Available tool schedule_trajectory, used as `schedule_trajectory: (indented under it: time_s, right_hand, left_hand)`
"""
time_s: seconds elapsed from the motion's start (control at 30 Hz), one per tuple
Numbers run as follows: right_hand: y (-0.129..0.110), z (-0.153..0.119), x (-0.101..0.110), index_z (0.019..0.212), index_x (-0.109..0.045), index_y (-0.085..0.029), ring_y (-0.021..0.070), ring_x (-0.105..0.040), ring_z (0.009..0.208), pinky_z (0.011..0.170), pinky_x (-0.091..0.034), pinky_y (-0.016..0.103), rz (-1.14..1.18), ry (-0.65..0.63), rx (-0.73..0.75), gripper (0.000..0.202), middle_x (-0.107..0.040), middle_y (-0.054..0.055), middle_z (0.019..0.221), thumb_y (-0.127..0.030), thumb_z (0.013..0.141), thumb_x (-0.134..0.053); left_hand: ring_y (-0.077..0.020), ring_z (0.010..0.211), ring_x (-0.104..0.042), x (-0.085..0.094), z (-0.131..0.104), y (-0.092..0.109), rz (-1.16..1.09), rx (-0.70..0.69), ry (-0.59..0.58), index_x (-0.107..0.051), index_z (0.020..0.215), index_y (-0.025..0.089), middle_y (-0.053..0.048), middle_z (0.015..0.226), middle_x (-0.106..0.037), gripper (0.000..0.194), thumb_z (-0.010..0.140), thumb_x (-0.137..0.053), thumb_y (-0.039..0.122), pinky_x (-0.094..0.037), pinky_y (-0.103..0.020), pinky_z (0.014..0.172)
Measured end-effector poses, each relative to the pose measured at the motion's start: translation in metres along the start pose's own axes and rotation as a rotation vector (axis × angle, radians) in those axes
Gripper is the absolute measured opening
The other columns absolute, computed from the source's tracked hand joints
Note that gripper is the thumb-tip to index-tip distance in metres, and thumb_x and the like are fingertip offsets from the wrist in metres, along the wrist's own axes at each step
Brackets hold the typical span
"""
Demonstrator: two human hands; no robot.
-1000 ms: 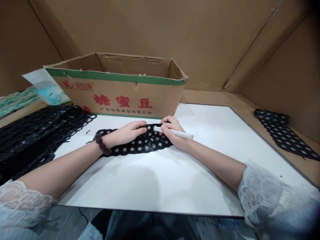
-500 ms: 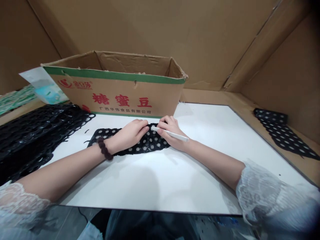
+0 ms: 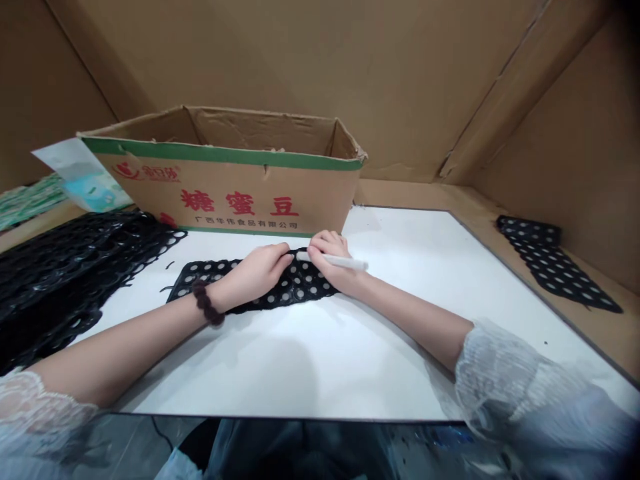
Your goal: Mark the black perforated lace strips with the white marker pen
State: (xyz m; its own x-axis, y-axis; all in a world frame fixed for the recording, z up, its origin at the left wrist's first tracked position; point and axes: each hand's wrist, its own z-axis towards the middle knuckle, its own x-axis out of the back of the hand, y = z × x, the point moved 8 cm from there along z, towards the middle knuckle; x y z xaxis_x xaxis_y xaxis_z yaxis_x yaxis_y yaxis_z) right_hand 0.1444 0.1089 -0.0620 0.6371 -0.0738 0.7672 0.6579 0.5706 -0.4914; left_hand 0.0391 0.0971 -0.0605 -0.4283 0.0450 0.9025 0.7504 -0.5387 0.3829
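A flat black sheet (image 3: 299, 292) dotted with rows of round holes lies on the white board, long side across. My left hand (image 3: 257, 272) rests over its middle, fingers closed together at the far edge with the thumb alongside. At the sheet's right end, my right hand (image 3: 336, 259) grips a slim white pen-like tool (image 3: 347, 261) between thumb and fingers. The tool's left end meets the sheet close to my left thumb; its other end sticks out to the right. Both palms hide parts of the sheet.
An open cardboard box (image 3: 220, 193) stands just behind the sheet. Black perforated sheets (image 3: 65, 273) are heaped at left. Another dotted black sheet (image 3: 555, 260) lies right of the white board (image 3: 400, 333). Cardboard walls (image 3: 310, 53) enclose the back and sides.
The view has shifted slightly, moving most things a little left. My right hand has tilted the white tool flatter and its fingers have curled more. My left hand keeps its place on the sheet.
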Motion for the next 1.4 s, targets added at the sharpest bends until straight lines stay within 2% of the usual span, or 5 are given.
schedule_trajectory:
  time_s: [0.2,0.47,0.73,0.97,1.4]
  right_hand:
    - [0.016,-0.001,0.003,0.056,-0.055,-0.018,0.0158,-0.048,0.096,0.09,-0.033,0.034,0.326,0.009,-0.125,0.037,-0.056,0.002,0.095,-0.034,0.085,-0.038]
    - [0.012,-0.002,0.001,0.058,-0.056,-0.018,0.0166,-0.047,0.099,0.094,-0.029,0.037,0.292,-0.015,-0.119,0.037,-0.054,0.002,0.097,-0.036,0.085,-0.039]
    - [0.0,0.0,-0.004,0.071,-0.056,-0.02,0.019,-0.044,0.094,0.091,-0.029,0.041,0.082,-0.014,-0.092,0.024,-0.054,0.003,0.091,-0.029,0.084,-0.038]
    - [0.022,0.001,-0.004,0.055,-0.057,-0.018,0.0181,-0.049,0.095,0.088,-0.035,0.034,0.491,0.038,-0.212,0.034,-0.057,0.003,0.091,-0.031,0.081,-0.039]
    - [0.023,0.001,-0.005,0.052,-0.058,-0.018,0.0167,-0.049,0.096,0.091,-0.032,0.033,0.472,0.029,-0.215,0.037,-0.058,0.002,0.094,-0.032,0.081,-0.041]
  left_hand:
    - [-0.017,0.07,-0.049,-0.004,0.004,-0.016,-0.213,0.074,-0.045,-0.044,0.074,0.019,-0.001,0.073,-0.052,0.026,0.086,-0.029,0.035,-0.036,-0.029,0.067]
    - [-0.0164,0.066,-0.048,-0.003,0.004,-0.013,-0.186,0.094,-0.029,-0.041,0.07,0.019,0.0,0.068,-0.05,0.025,0.086,-0.029,0.034,-0.035,-0.028,0.064]
    - [-0.0188,0.063,-0.047,0.005,-0.005,0.012,0.144,0.01,0.092,-0.042,0.069,0.018,-0.004,0.064,-0.049,0.024,0.087,-0.029,0.027,-0.033,-0.029,0.058]
    - [-0.0172,0.067,-0.05,-0.002,0.003,-0.015,-0.133,0.121,-0.009,-0.043,0.069,0.019,-0.001,0.07,-0.053,0.027,0.086,-0.03,0.035,-0.037,-0.028,0.064]
    - [-0.0159,0.066,-0.049,-0.003,0.003,-0.018,-0.196,0.143,0.003,-0.045,0.069,0.018,0.0,0.069,-0.052,0.028,0.085,-0.031,0.036,-0.036,-0.027,0.064]
